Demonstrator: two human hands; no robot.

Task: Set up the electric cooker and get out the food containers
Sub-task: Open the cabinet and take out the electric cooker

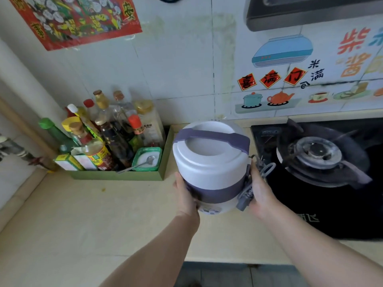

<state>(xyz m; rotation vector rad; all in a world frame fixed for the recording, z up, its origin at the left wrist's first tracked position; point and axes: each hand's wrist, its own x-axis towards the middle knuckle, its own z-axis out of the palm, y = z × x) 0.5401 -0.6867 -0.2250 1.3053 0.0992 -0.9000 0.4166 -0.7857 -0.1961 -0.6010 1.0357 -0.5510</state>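
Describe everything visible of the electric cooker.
Round, white plastic by its look, the electric cooker has a purple band and a purple handle across its closed lid, with small buttons low in front. The left hand and right hand grip its sides over the counter, a grey cord bunched against the right side.

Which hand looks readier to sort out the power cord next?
Probably the right hand: the grey cord is bundled between it and the cooker. The left hand holds the opposite side, away from the cord.
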